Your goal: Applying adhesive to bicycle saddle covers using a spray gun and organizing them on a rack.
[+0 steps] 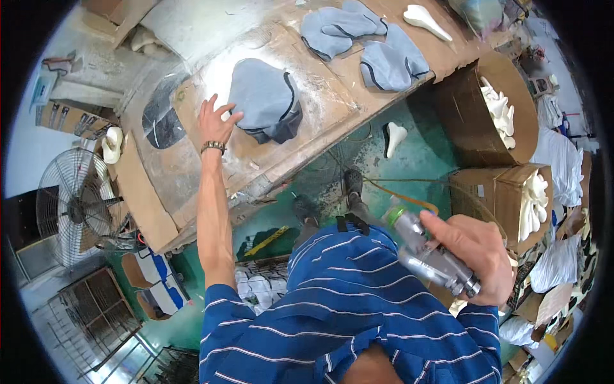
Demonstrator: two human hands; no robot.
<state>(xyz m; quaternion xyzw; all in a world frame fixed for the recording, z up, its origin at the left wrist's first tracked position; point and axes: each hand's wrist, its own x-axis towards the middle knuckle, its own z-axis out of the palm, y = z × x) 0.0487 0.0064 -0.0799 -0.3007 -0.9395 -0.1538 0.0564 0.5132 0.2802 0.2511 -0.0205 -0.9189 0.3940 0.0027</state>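
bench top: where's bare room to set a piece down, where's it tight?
Free: the dusty workbench strip between the grey cover under the left hand and the two grey covers farther along; also the edge below it. Tight: far end, covers beside a white moulded piece.

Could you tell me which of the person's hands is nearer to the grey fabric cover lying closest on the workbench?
The left. The left hand reaches out with its fingertips at the edge of the grey fabric cover. The right hand is drawn back near the body, holding a metal spray gun.
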